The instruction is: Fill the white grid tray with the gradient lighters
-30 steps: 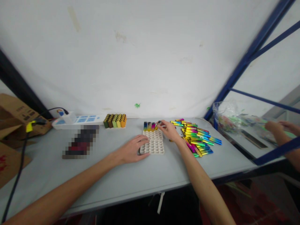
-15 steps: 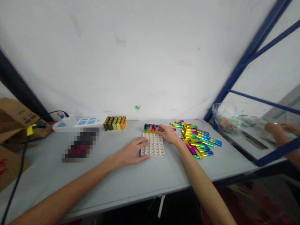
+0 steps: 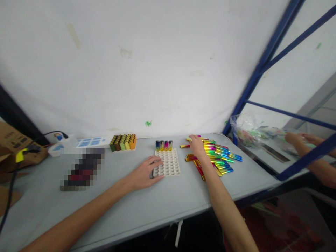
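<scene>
A white tray (image 3: 172,162) full of small holes lies on the grey table, with several colourful metallic lighters (image 3: 164,145) upright along its far row. My left hand (image 3: 147,172) rests at the tray's left side, fingers spread over its edge. Over the left part of a loose pile of shiny lighters (image 3: 220,154) is my right hand (image 3: 196,145); its fingertips are too small and hidden to show whether they grip one.
Back left stands a second tray packed with green, brown and orange lighters (image 3: 123,142). Near it are a power strip (image 3: 91,141) and a blurred dark object (image 3: 84,168). A blue metal frame (image 3: 254,84) rises at the right; another person's hands (image 3: 299,141) are beyond it.
My right hand has moved from the tray's far row rightward to the pile. The left hand stays at the tray. The whole view has shifted slightly.
</scene>
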A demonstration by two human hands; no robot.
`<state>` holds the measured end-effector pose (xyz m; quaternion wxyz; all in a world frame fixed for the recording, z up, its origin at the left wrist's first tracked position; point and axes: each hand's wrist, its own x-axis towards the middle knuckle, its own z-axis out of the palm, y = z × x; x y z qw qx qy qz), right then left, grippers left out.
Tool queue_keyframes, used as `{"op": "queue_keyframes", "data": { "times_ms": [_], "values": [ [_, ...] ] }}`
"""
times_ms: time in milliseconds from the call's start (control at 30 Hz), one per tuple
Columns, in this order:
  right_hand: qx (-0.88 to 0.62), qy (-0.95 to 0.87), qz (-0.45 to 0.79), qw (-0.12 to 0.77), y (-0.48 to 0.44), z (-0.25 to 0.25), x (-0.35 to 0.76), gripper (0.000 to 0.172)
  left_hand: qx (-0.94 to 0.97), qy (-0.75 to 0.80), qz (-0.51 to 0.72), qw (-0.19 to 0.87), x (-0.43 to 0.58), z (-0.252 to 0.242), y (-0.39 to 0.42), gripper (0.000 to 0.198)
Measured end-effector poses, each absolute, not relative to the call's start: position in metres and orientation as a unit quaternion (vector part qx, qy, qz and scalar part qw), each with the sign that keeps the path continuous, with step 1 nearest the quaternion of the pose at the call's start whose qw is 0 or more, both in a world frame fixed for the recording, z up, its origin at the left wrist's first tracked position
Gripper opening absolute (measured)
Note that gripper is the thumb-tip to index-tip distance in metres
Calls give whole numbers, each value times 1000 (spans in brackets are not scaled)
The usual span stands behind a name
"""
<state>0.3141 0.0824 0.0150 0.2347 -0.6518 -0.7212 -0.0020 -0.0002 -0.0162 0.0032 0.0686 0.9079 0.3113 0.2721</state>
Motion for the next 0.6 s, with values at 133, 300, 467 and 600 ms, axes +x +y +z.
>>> {"op": "queue_keyframes", "data": {
  "times_ms": [133,300,467,600],
  "values": [
    [-691,-695,-7,201,79,3,324,50,908,312,269,70,0,3,-15,45],
    [-720,-672,-11,171,79,2,325,48,907,314,272,72,0,4,-17,45],
    [-729,-673,-24,124,77,9,323,51,908,312,271,75,-1,4,-17,45],
    [-719,-690,-20,76,75,13,322,54,908,312,270,74,-1,3,-16,45]
  ]
}}
